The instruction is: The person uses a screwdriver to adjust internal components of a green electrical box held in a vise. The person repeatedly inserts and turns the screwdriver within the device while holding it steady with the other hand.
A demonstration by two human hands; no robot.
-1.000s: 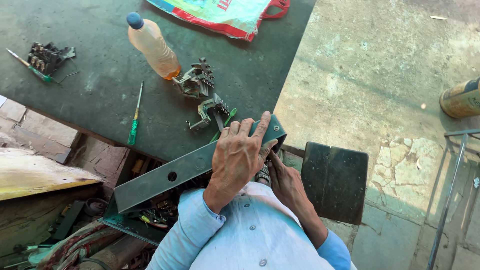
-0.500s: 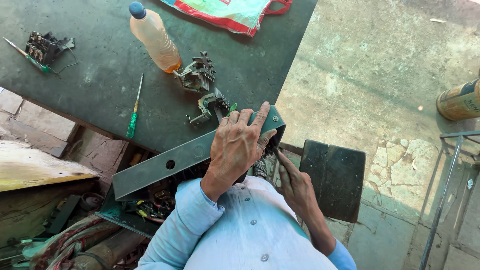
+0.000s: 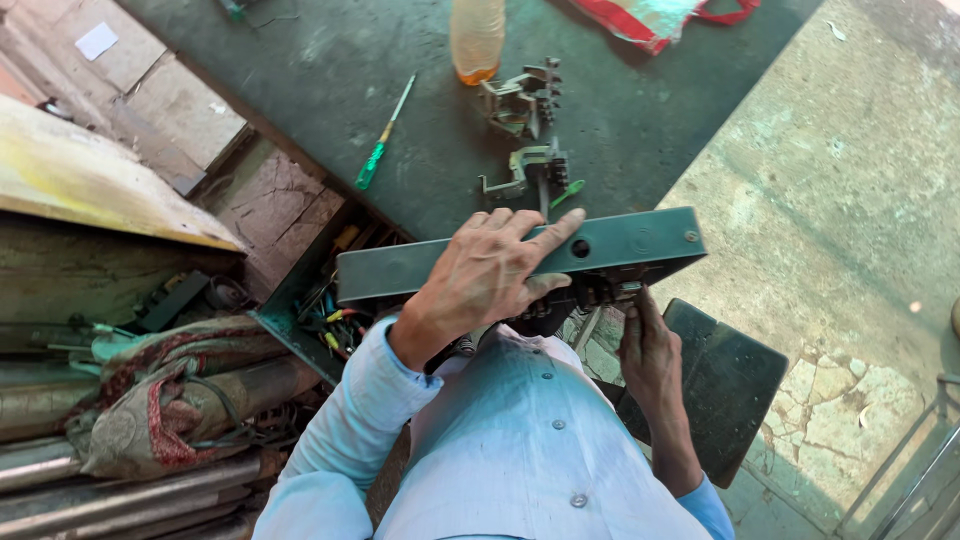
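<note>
Both hands are on the long grey-green metal channel (image 3: 620,245). Left hand (image 3: 485,280) grips its top, fingers (image 3: 545,235) spread over it. Right hand (image 3: 648,350) reaches underneath, and I can't tell what its fingers are doing.

From up here I see myself in a pale blue long-sleeved shirt (image 3: 520,440), its cloth light and faintly creased. A button placket runs down the middle of the chest, with small round buttons in a matching pale tone spaced along it, and stitched seams on either side. Both sleeves reach the wrists and end in plain cuffs, the cuff on my left arm showing a folded hem. My left hand (image 3: 480,280) and right hand (image 3: 650,350) are bare, with no gloves, rings or watch that I can see.
</note>
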